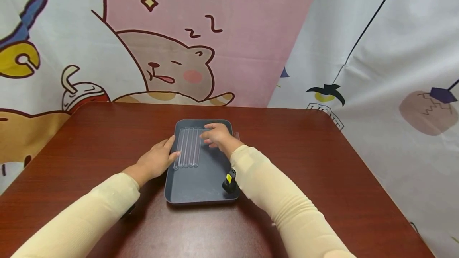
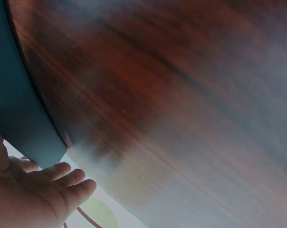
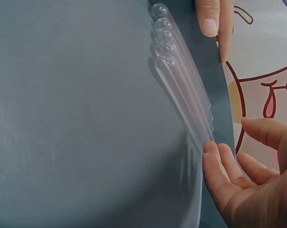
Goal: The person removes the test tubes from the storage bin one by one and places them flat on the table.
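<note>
Several clear test tubes (image 1: 188,147) lie side by side in the left half of a grey tray (image 1: 201,190), their rounded ends toward the person. My left hand (image 1: 157,158) rests at the tray's left rim, fingers straight and thumb reaching over the edge toward the nearest tube. Over the far part of the tray is my right hand (image 1: 216,135), its fingers bent loosely at the far ends of the tubes. In the right wrist view the right thumb (image 3: 264,130) stands apart from the fingers, with nothing gripped between them.
The tray stands on a reddish-brown wooden table (image 1: 294,162). Just past its right rim, partly behind the right wrist, shows the end of another clear tube (image 1: 237,135). A printed cartoon cloth (image 1: 251,31) hangs behind the table. A black wrist camera (image 1: 229,182) overlaps the tray's right side.
</note>
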`<action>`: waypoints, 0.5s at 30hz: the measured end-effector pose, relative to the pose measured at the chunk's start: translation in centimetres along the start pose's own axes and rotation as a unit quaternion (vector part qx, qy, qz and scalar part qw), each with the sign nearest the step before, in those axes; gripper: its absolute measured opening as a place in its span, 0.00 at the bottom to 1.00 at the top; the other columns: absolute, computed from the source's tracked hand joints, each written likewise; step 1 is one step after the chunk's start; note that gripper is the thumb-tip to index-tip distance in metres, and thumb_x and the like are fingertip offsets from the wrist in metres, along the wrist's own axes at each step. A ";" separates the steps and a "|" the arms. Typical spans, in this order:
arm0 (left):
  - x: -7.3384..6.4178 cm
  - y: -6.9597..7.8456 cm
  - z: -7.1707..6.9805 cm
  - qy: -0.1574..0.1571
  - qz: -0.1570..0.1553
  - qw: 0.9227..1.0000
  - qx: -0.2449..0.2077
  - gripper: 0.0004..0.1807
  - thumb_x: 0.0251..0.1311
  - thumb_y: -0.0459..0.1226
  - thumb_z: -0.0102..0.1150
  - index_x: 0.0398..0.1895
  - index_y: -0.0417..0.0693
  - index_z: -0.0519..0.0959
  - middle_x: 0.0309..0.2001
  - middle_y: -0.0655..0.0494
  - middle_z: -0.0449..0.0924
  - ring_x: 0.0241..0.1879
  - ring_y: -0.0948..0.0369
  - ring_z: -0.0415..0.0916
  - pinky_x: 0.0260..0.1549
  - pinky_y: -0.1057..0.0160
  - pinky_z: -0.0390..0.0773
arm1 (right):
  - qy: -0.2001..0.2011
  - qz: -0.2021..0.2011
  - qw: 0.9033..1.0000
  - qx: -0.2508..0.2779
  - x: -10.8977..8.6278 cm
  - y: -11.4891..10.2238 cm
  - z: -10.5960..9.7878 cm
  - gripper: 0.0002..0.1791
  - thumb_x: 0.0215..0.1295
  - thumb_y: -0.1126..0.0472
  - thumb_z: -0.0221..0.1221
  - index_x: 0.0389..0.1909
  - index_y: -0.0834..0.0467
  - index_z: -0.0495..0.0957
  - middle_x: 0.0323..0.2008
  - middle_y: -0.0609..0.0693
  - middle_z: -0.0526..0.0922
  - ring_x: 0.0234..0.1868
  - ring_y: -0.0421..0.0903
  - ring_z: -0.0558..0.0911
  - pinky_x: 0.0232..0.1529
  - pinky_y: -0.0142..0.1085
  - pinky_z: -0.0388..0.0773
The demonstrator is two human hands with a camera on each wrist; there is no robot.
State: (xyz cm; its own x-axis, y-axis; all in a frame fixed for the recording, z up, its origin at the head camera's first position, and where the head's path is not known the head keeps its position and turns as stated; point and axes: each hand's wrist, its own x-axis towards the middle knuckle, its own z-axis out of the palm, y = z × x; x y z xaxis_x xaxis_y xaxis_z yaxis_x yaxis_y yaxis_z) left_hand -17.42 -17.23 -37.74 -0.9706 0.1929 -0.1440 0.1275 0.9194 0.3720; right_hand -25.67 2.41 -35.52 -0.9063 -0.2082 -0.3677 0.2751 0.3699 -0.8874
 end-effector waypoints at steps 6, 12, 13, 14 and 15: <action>0.0 0.1 0.1 -0.004 0.001 1.000 -0.003 0.38 0.74 0.48 0.42 0.75 0.35 0.44 0.70 0.28 0.53 0.69 0.36 0.52 0.64 0.38 0.58 | 0.000 0.003 1.000 -0.009 0.1 0.4 0.3 0.28 0.64 0.67 0.60 0.66 0.61 0.69 0.55 0.59 0.80 0.52 0.54 0.82 0.51 0.46 0.79; 0.1 -0.1 0.1 -0.002 -0.003 1.000 -0.002 0.38 0.74 0.49 0.42 0.75 0.35 0.45 0.70 0.29 0.54 0.69 0.36 0.52 0.64 0.39 0.59 | 0.004 0.003 1.000 -0.018 0.1 0.5 0.7 0.28 0.64 0.67 0.60 0.66 0.61 0.69 0.56 0.59 0.79 0.51 0.54 0.83 0.49 0.44 0.80; 0.1 -0.1 0.1 -0.001 -0.003 1.000 -0.002 0.38 0.74 0.49 0.42 0.75 0.35 0.45 0.70 0.29 0.54 0.69 0.36 0.52 0.64 0.39 0.59 | 0.004 0.002 1.000 -0.022 0.1 0.5 0.8 0.28 0.64 0.67 0.60 0.66 0.61 0.69 0.57 0.59 0.78 0.51 0.54 0.83 0.49 0.45 0.80; 0.1 -0.1 0.1 -0.001 -0.005 1.000 -0.004 0.38 0.74 0.49 0.42 0.75 0.35 0.45 0.70 0.29 0.53 0.69 0.36 0.52 0.64 0.39 0.59 | 0.003 0.000 1.000 -0.024 0.1 0.5 0.9 0.28 0.64 0.67 0.60 0.66 0.61 0.69 0.57 0.60 0.78 0.50 0.54 0.83 0.49 0.44 0.80; 0.1 -0.1 0.1 0.000 -0.005 1.000 -0.005 0.38 0.74 0.49 0.42 0.75 0.36 0.45 0.70 0.29 0.53 0.69 0.36 0.52 0.64 0.39 0.60 | 0.003 -0.001 1.000 -0.026 0.1 0.5 1.0 0.28 0.64 0.67 0.60 0.66 0.61 0.69 0.57 0.60 0.78 0.50 0.54 0.83 0.48 0.44 0.80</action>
State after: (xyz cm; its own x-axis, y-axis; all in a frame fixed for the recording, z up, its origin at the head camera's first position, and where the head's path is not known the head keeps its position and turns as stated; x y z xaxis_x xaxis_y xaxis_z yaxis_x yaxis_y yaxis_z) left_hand -17.50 -17.28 -37.91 -0.9718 0.1834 -0.1484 0.1153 0.9180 0.3794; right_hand -25.34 1.68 -36.31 -0.9088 -0.2044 -0.3638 0.2557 0.4162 -0.8726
